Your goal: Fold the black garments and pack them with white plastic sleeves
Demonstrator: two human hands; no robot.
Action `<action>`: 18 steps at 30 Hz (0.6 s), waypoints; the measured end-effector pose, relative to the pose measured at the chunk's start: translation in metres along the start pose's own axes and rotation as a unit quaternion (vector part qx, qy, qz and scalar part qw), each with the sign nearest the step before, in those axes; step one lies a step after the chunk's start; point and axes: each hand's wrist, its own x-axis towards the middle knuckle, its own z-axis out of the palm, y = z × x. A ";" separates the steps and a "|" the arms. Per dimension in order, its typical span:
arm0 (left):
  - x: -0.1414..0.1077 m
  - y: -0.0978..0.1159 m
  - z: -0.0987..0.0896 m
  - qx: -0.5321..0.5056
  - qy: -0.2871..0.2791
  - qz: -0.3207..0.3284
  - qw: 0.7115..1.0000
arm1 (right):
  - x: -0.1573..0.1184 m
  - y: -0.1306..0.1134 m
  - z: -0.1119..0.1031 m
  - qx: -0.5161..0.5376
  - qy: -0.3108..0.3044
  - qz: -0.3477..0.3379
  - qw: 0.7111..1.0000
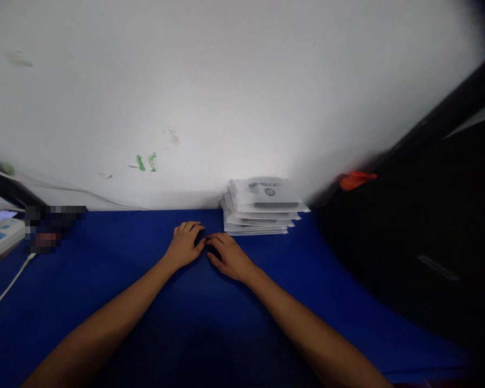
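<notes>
My left hand (185, 244) rests palm down on the blue tabletop (178, 323), its fingers slightly bent and apart. Close beside it, my right hand (229, 255) lies on the same surface with fingers spread and nothing in them. The thumb of the left and the fingertips of the right almost meet. Just beyond my right hand, against the wall, stands a stack of flat white translucent packets (267, 207). The top packet carries dark printing and a round logo.
A white device with blue labels (2, 237) sits at the far left, near a pixelated patch. A white cable (18, 280) runs beside it. A white wall (242, 97) closes off the back. On the right are a large black shape (404, 258) and an orange-red item (358, 180).
</notes>
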 end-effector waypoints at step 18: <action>0.000 0.001 -0.001 -0.001 -0.011 -0.001 1.000 | -0.002 -0.007 -0.005 0.026 0.147 -0.087 0.985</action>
